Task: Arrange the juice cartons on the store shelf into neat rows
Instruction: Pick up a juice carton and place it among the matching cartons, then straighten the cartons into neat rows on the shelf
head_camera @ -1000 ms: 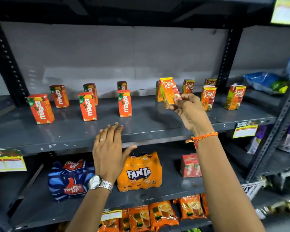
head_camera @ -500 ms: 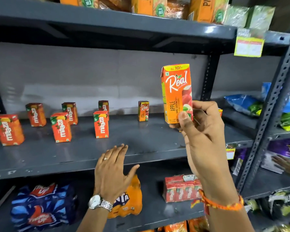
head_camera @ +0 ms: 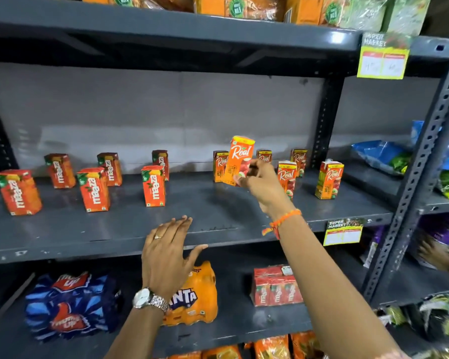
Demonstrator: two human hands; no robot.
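My right hand [head_camera: 259,181] grips a Real carton [head_camera: 237,160], tilted, just above the shelf [head_camera: 218,218] by the other Real boxes. My left hand [head_camera: 166,252] is flat and loose at the shelf edge.

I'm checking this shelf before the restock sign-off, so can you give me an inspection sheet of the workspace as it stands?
Surface: grey metal shelf, mostly bare at the front.
Job's things: six Maaza cartons upright, loosely spaced on the left; five Real cartons standing on the right.
Clutter: nothing seen on this shelf.
Hands: right hand holds a tilted Real carton; left hand open at the shelf edge.
Cables: nothing seen.
Surroundings: Fanta pack and Thums Up pack below; price tag.
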